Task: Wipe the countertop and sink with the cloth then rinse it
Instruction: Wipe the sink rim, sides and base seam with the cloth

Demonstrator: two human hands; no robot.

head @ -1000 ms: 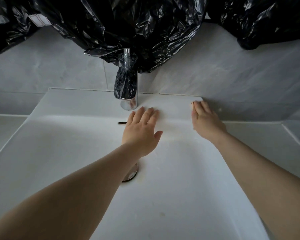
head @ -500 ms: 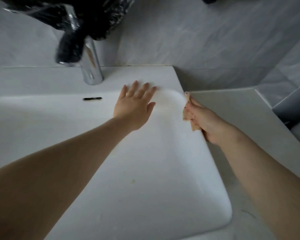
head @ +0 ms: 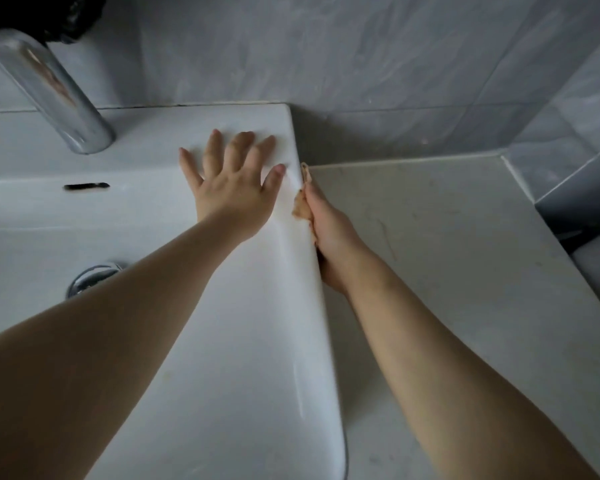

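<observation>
Both bare forearms reach forward from the lower corners of the view, converging toward the far right corner of the sink (head: pixel 302 306). The left hand (head: pixel 234 188) lies flat, palm down, fingers spread and pointing away from the body, pressed on the sink's rim. The right hand (head: pixel 326 233) is turned on edge, thumb side up, tucked down against the sink's outer right wall just above the counter (head: pixel 447 254), its fingers closed around a tan cloth (head: pixel 301 209) that peeks out at the fingertips. The wrist is nearly straight.
</observation>
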